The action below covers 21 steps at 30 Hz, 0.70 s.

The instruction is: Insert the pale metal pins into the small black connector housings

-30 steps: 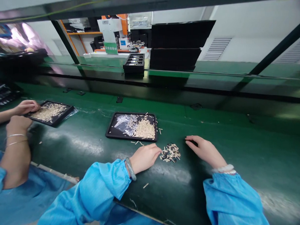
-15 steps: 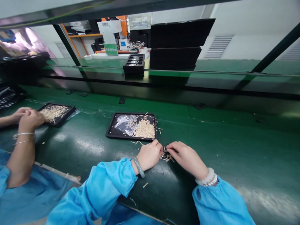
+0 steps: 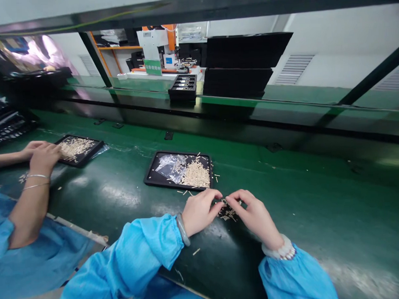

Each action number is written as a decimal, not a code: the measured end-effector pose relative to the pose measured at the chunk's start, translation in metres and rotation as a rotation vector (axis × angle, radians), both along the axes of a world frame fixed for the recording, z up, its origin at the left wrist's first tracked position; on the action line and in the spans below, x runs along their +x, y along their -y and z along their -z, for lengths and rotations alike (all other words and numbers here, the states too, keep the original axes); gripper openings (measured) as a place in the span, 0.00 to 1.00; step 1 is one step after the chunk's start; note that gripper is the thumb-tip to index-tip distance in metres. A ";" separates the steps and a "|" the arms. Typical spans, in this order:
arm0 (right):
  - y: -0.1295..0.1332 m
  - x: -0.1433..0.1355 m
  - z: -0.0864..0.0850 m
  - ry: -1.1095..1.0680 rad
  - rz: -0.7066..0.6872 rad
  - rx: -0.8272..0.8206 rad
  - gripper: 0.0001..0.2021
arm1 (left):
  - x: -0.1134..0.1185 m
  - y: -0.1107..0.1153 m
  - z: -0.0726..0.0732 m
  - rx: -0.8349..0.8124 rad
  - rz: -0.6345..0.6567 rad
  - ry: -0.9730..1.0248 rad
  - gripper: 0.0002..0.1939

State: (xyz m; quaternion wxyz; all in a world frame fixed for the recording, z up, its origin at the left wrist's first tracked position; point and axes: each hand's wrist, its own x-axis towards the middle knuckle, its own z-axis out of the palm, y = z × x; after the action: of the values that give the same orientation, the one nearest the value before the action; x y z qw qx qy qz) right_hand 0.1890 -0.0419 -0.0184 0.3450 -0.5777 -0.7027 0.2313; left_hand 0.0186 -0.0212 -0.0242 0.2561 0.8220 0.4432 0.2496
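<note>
On the glossy dark green belt (image 3: 286, 194), just in front of you, your left hand (image 3: 199, 210) and right hand (image 3: 254, 213) meet over a small heap of tiny black and pale tan parts (image 3: 228, 211). The heap lies on the belt between your two hands, a little nearer to you than the black rectangular plastic tray (image 3: 151, 174) that carries a pile of pale tan stick-like pieces (image 3: 195, 176) and a crumpled clear plastic bag (image 3: 169, 164).

You look to be at the picking or fitting step, working one piece out of the heap. Your left thumb and forefinger are drawn close together at the heap's edge, the other fingers curled under; your right fingertips (image 3: 238, 198) are likewise pinched inward toward the left ones. Whether either pinch actually holds a part you cannot tell, the pieces being too small and hidden by the fingers.

The next move calls for a fine, steady grip and a light touch, since stray sticks already lie loose on the belt about the tray
</note>
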 end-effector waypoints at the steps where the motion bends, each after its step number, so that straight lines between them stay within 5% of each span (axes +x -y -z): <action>1: 0.001 -0.003 -0.003 -0.085 0.047 0.006 0.12 | 0.000 -0.001 -0.002 -0.090 -0.029 0.090 0.09; 5: 0.007 -0.017 -0.009 -0.287 0.126 0.059 0.11 | 0.000 -0.002 -0.007 -0.455 -0.002 0.489 0.13; 8: 0.012 -0.027 -0.006 -0.327 0.166 0.101 0.09 | 0.000 -0.001 -0.010 -0.555 0.011 0.657 0.11; 21: 0.020 -0.039 -0.004 -0.322 0.258 0.185 0.08 | -0.005 0.004 -0.017 -0.301 0.011 0.579 0.08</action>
State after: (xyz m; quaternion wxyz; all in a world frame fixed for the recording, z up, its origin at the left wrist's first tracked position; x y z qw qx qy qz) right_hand 0.1496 -0.0617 -0.0145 0.5308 -0.5845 -0.5770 0.2091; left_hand 0.0133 -0.0257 -0.0073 0.4915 0.6722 0.3794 0.4032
